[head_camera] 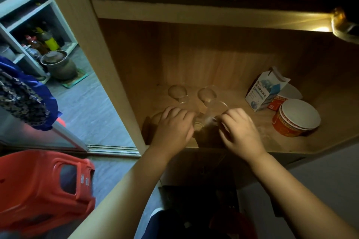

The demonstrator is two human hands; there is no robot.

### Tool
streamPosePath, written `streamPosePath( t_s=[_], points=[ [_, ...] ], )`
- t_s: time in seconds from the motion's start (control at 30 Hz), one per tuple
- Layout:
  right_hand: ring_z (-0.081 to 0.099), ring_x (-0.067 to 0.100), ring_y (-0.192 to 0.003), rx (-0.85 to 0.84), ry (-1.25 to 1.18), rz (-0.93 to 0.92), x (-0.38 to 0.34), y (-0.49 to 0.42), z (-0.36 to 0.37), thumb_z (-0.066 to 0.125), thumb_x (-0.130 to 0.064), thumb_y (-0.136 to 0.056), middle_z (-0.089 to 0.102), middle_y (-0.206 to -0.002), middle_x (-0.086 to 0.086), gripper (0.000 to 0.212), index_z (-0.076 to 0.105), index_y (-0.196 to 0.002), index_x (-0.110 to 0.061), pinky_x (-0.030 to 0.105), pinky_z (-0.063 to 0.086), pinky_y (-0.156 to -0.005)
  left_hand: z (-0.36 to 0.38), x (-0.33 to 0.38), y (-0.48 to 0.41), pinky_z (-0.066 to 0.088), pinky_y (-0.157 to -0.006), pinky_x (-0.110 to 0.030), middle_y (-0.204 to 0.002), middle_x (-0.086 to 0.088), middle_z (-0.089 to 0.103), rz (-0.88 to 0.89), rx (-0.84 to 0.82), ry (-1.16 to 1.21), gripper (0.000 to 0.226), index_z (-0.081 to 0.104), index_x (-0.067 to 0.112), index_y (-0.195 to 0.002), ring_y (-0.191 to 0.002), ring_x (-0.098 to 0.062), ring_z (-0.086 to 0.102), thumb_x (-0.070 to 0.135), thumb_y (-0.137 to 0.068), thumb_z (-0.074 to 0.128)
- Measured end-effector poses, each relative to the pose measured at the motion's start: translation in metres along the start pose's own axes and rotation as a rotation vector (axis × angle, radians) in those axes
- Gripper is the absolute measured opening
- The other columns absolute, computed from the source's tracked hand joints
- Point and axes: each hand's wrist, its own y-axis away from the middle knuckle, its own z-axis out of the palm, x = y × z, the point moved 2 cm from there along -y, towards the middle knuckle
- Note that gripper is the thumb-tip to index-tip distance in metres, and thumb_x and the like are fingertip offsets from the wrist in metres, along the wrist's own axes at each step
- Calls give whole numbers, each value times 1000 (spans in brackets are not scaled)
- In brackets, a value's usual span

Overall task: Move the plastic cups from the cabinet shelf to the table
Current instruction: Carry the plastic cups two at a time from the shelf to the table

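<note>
Several clear plastic cups stand on the wooden cabinet shelf (pixel 223 75). Two of them, one cup (pixel 177 91) and another cup (pixel 207 93), sit further back. A third clear cup (pixel 217 106) is nearer, with my right hand (pixel 240 130) curled against its right side. My left hand (pixel 174 124) rests palm down over a cup at the front left of the shelf, with only a brownish edge (pixel 155 119) of it showing. Between my hands a further clear cup (pixel 199 126) is dimly visible. The table is out of view.
On the shelf's right stand a white and blue carton (pixel 266 91) and red and white paper bowls (pixel 295 117). An upper shelf holds bags. A red plastic stool (pixel 44 190) sits at the lower left, with a pot and bottles beyond the cabinet's side.
</note>
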Motion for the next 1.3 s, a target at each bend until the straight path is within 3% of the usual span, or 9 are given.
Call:
streamPosePath(
  t_s=[0.23, 0.43, 0.6, 0.67, 0.77, 1.0, 1.3],
  points=[
    [52, 23, -92, 75, 11, -61, -23, 5, -19, 64, -17, -75, 60, -94, 10, 24, 60, -97, -8, 27, 39, -79, -36, 12, 22, 39, -86, -30, -88, 0, 64, -32, 76, 68, 19, 62, 15, -96, -87, -19, 54, 18, -82, 50],
    [51, 19, -88, 131, -34, -143, -52, 7, -30, 60, -21, -83, 61, -92, 6, 15, 62, -93, -10, 21, 36, -74, -69, 11, 46, 43, -86, -32, -88, -3, 68, 26, 166, -5, 17, 65, 12, -93, -89, -23, 60, 16, -82, 53],
    [53, 19, -79, 217, -29, -262, -100, 0, -33, 53, -19, -87, 65, -86, 5, 15, 64, -87, -9, 22, 40, -71, -108, -3, 76, 42, -73, -33, -77, -1, 62, -84, 255, 62, 12, 65, 12, -90, -78, -23, 54, 14, -82, 57],
    [54, 20, -82, 242, -60, -321, -126, -3, -32, 54, -17, -87, 66, -86, 6, 14, 65, -85, -9, 23, 41, -76, -127, -13, 99, 44, -77, -34, -75, -2, 62, -147, 269, 42, 11, 65, 12, -89, -76, -24, 56, 16, -84, 56],
    [51, 19, -85, 278, -121, -388, -180, -7, -27, 59, -11, -83, 67, -85, 9, 8, 65, -82, -7, 21, 34, -79, -158, -38, 143, 45, -84, -38, -73, -1, 62, -229, 268, -13, 13, 65, 11, -90, -75, -26, 58, 18, -83, 57],
    [54, 26, -73, 199, -335, -592, -351, -1, 12, 58, -13, -88, 63, -75, 6, 14, 65, -77, -8, 37, 47, -69, -249, -99, 292, 39, -89, -31, -71, 2, 62, -488, 353, -111, 14, 66, 13, -90, -75, -19, 53, 19, -81, 57],
    [54, 26, -76, 62, -591, -919, -587, 37, 66, 61, -13, -86, 63, -79, 4, 9, 65, -79, -8, 30, 44, -72, -374, -127, 506, 42, -81, -38, -67, 0, 57, -839, 418, -395, 6, 64, 14, -79, -68, -24, 51, 16, -81, 59]
  ],
)
